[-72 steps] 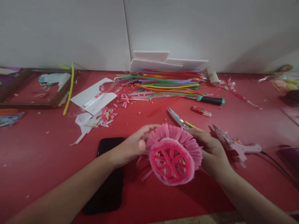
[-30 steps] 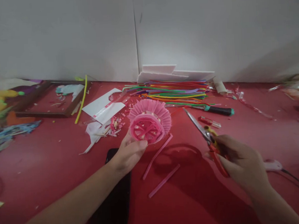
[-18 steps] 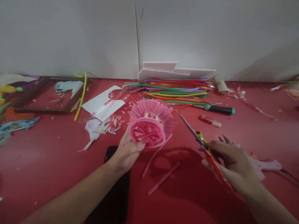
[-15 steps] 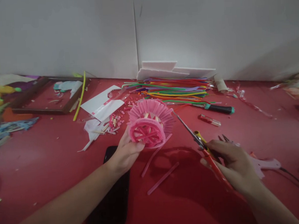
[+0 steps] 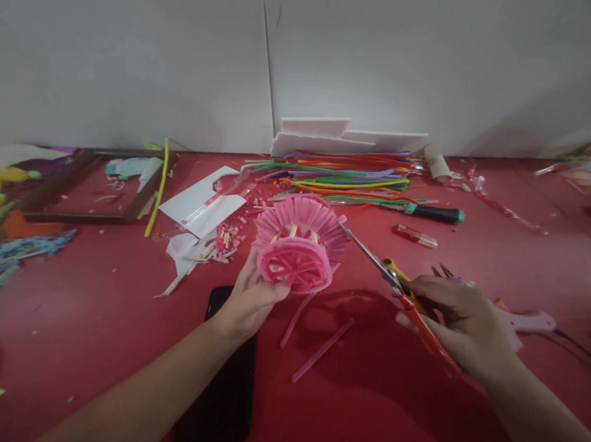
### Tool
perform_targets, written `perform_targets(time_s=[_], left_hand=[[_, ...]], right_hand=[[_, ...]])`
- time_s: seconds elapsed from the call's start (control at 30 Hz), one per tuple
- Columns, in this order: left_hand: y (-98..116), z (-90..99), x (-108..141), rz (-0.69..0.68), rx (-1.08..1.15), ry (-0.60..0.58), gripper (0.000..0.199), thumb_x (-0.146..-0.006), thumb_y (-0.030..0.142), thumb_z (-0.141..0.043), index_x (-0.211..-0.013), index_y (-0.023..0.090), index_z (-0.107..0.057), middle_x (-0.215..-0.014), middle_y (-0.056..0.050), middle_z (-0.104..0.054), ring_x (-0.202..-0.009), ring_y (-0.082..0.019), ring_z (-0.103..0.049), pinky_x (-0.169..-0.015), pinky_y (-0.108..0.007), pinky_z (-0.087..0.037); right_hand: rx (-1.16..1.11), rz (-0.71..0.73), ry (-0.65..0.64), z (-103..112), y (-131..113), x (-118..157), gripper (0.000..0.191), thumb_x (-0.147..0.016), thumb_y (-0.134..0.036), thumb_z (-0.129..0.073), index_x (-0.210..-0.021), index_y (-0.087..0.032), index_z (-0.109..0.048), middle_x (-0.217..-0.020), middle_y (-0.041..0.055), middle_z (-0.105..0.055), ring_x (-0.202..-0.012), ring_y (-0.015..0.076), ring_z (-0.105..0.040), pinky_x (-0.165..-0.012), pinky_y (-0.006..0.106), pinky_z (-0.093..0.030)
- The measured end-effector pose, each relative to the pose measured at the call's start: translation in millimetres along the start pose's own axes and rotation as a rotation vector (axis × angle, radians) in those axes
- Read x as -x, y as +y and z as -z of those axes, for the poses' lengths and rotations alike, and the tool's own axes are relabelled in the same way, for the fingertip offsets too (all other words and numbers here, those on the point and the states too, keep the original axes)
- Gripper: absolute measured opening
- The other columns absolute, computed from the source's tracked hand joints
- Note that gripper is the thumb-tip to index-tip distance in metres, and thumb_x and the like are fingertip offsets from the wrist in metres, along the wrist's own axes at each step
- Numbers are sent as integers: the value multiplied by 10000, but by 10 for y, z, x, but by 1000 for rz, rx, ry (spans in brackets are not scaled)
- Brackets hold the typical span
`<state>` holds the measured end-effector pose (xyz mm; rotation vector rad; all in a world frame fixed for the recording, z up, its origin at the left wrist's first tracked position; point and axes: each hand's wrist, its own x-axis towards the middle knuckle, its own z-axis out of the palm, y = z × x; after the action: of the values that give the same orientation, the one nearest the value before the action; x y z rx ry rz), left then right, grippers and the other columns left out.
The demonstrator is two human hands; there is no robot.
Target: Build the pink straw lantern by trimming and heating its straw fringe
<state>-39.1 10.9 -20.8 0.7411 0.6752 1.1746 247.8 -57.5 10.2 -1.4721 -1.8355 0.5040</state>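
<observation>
My left hand (image 5: pixel 254 300) grips a pink pleated craft piece (image 5: pixel 303 227) above the table, thumb against its round, spoked base. Small pale sticks show between the base and the fringed skirt. In my right hand (image 5: pixel 459 321) are scissors (image 5: pixel 386 272) with one red and one yellow handle. Their blades point up and left, the tips at the skirt's right edge, where a small pink bit sticks out; whether they touch it I cannot tell. Below the craft piece, a pink strip (image 5: pixel 323 350) lies on the red table (image 5: pixel 367 403).
A black phone (image 5: pixel 216 392) lies under my left forearm. Colourful pipe cleaners (image 5: pixel 343 178) are heaped at the back, near a black-handled cutter (image 5: pixel 435 214). Pliers (image 5: pixel 449 273) and a glue gun (image 5: pixel 526 321) with a cord are beyond my right hand. A brown frame (image 5: pixel 82 217) sits at left.
The craft piece has turned slightly and shifted a little right in my left hand. My right hand and the scissors have barely moved.
</observation>
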Motion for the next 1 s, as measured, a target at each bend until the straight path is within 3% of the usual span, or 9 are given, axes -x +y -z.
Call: perform_targets(time_s=[0.2,0.47,0.67,0.77,0.87,1.0], left_hand=[[-4,15,1,13,-3,-72,401,-583,263,-923,-915,266,-697,-836,13,-731,-850,-223,-696,-1018,-464,-531],[40,-46,12,48,-14,-18,478,-525,209,-938,-948,274,-726,-825,32,-717,-816,-185,-667,-981,-410,-542],[26,-13,20,41,-1,-54,474,-556,211,-926,-986,291,-745,-829,38,-721,-774,-175,-647,-957,-407,-541],[12,28,30,43,17,-88,412,-576,203,-923,-940,292,-748,-856,45,-733,-787,-164,-655,-922,-368,-552],[29,-2,18,18,40,-45,376,-537,206,-945,-846,279,-743,-809,59,-726,-760,-150,-656,-907,-345,-563],[86,-132,-23,0,44,-54,438,-580,324,-952,-967,261,-758,-853,12,-746,-993,-248,-723,-1073,-448,-523]], right_hand=[[9,-6,4,-3,-3,4,350,-867,-521,-759,-734,-202,-704,-580,-30,-492,-500,119,-422,-462,260,-342],[102,38,3,-37,12,52,470,-923,-552,-687,-621,-225,-537,-557,-49,-394,-479,107,-364,-452,260,-291],[185,105,-4,-55,50,130,491,-963,-587,-626,-639,-230,-537,-562,-44,-400,-474,112,-384,-466,264,-306],[221,84,1,-40,87,150,536,-945,-642,-621,-613,-234,-520,-561,-30,-432,-485,123,-407,-479,269,-336],[252,48,34,-13,150,142,541,-949,-640,-606,-598,-235,-533,-566,-3,-521,-491,136,-443,-489,279,-355],[257,-16,105,11,217,116,544,-938,-655,-592,-599,-229,-574,-570,12,-571,-494,149,-487,-499,283,-367]])
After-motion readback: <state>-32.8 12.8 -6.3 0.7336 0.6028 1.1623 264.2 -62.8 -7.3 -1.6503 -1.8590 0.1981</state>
